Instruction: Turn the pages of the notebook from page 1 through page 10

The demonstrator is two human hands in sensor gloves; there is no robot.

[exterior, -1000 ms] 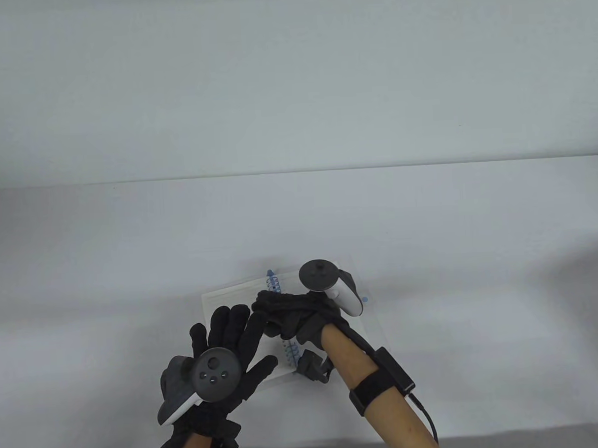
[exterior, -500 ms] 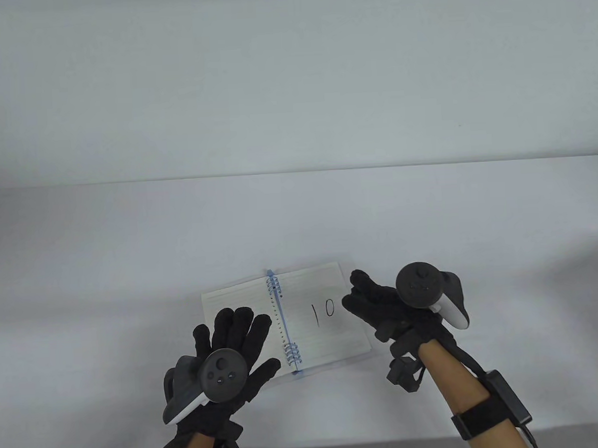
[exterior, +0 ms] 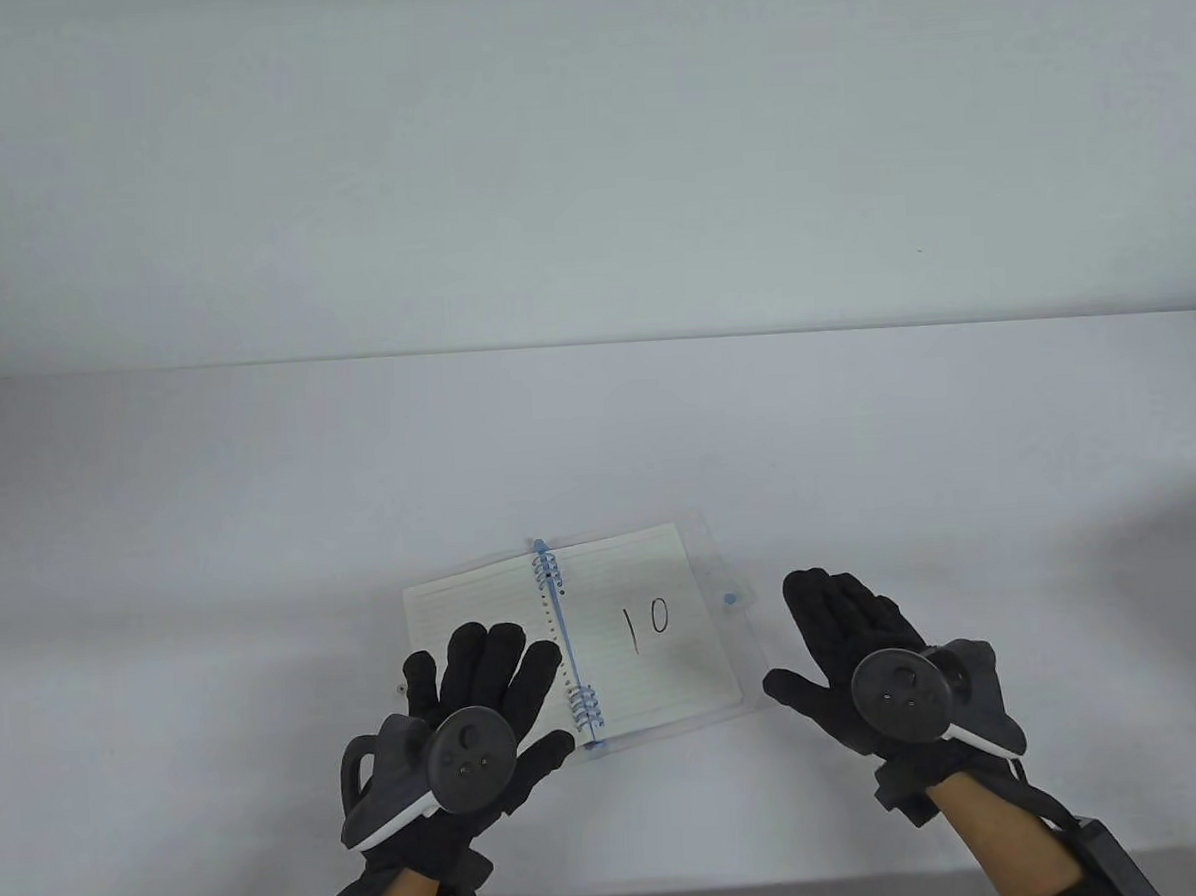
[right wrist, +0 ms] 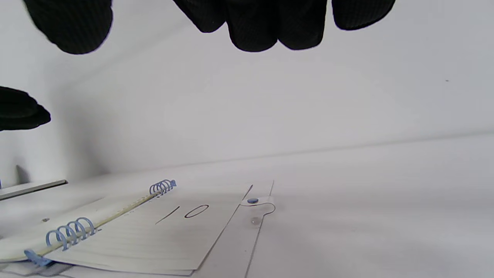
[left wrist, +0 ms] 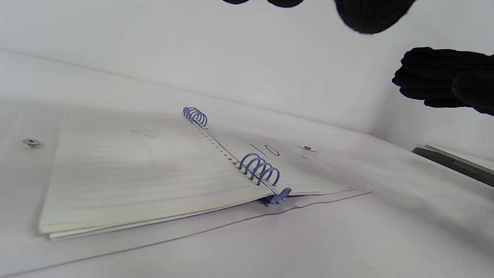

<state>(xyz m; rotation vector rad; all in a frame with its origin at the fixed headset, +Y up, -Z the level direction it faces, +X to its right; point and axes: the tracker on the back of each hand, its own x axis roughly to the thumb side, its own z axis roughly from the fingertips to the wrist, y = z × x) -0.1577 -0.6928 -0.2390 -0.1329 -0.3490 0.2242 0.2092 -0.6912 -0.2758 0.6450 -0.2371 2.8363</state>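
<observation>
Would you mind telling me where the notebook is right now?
In the table view the notebook lies open at page 10, near the table's front edge, between the left hand and right hand.

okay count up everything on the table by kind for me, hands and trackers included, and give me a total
Notebooks: 1, the open notebook showing page 10
Gloved hands: 2, the left hand and the right hand
Trackers: 2, the left tracker and the right tracker
Total: 5

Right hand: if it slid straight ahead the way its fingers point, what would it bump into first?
Probably nothing. The right hand lies open beside the notebook, fingers pointing up the bare table toward its far edge. The notebook's clear cover flap sits just left of that line, though depth is unclear.
</observation>
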